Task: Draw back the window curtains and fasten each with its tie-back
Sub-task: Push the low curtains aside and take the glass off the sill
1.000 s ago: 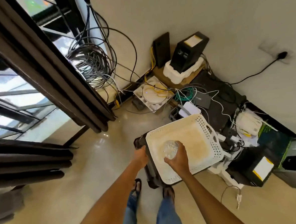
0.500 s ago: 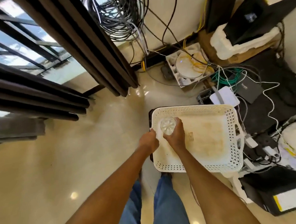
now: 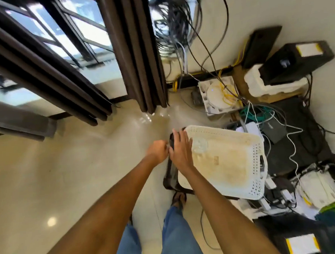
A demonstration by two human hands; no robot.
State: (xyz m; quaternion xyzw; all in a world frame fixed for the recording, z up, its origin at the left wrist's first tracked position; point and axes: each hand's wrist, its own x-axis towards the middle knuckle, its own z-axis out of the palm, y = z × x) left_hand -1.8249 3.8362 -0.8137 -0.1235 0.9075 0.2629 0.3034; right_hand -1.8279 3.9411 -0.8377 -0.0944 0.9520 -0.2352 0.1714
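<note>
My left hand (image 3: 158, 150) is curled shut, can't tell if it's holding anything. Right hand (image 3: 181, 151) lies flat, fingers straight, on the basket (image 3: 233, 162) edge, probably steadying it. The curtains (image 3: 140, 55) hang beyond, not tied back yet.

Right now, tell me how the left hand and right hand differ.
The left hand is curled into a fist; the right hand has its fingers straight. The left hand sits off the basket's edge, while the right hand reaches over its rim beside a clear bottle. Neither touches the curtains.
</note>
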